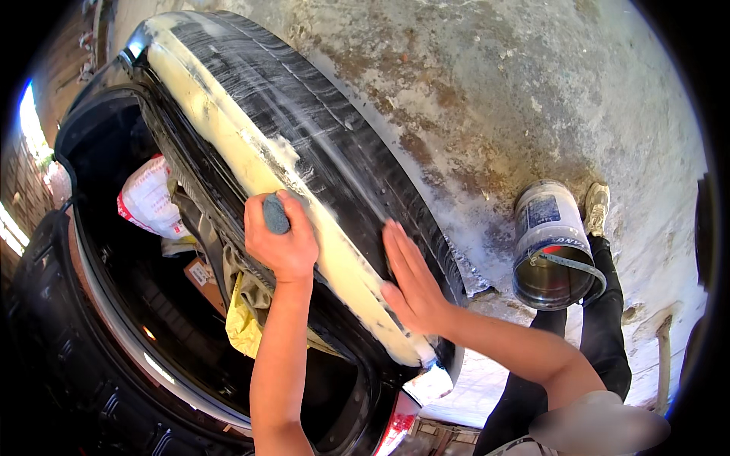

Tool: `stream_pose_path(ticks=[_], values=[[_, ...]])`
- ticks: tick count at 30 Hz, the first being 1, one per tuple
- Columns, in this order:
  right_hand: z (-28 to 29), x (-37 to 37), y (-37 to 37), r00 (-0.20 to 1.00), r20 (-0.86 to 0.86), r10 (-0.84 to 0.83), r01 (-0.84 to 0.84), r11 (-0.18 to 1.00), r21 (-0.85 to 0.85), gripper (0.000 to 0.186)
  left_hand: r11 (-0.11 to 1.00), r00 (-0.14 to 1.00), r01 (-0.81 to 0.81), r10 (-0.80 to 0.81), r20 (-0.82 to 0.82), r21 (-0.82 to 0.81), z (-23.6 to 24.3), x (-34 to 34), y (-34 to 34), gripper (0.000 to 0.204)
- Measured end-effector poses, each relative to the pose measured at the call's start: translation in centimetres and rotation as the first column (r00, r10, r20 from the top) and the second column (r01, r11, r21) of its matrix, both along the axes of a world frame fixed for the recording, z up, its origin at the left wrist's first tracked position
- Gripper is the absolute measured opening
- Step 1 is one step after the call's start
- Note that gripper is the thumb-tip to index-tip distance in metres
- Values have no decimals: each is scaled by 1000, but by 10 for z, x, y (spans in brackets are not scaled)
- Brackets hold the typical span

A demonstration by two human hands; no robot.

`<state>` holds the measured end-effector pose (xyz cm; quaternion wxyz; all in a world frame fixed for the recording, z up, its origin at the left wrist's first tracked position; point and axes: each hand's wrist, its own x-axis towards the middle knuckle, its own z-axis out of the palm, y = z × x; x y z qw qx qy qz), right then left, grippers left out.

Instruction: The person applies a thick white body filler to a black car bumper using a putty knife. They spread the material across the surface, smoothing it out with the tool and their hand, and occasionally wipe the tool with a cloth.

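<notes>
My left hand [280, 242] is closed around a small grey-blue sanding block [275, 214], resting on the cream-coloured filler [334, 251] that runs along the top of a black car bumper [342, 163]. Part of the block is hidden under my fingers and palm. Farther right, my right hand [413, 283] lies with fingers stretched out on the bumper, thumb near the filler's edge and nothing in its grasp. Pale dust and scuffs streak the black surface. Rough, patchy spots show in the filler ahead of my left hand.
The open car boot [175, 304] holds a white and red bag [154, 199], a yellow bag [244, 319] and a cardboard box [204, 280]. A bucket [549, 216] with a handle stands beside my leg [604, 319] on the stained concrete floor [487, 91]. A red-and-white tail light [398, 425] borders the bumper's near end.
</notes>
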<state>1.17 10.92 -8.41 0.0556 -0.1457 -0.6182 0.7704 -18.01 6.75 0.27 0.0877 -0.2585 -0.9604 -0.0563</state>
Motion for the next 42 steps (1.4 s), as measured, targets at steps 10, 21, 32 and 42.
stream_pose_path(ticks=[10, 21, 32, 42], values=[[-6, 5, -4, 994, -86, -62, 64, 998, 17, 75, 999, 998, 45, -44, -38, 16, -5, -4, -6, 22], [-9, -55, 13, 994, -56, -93, 95, 995, 29, 75, 998, 997, -60, 60, 39, 12, -2, 0, -6, 20], [3, -61, 27, 993, -76, -94, 97, 995, 40, 74, 995, 995, -89, 87, 49, 35, -3, -1, -5, 18], [1, -9, 12, 996, -61, -67, 70, 996, 46, 74, 997, 997, -76, 75, 31, 29, -3, -1, -5, 20]])
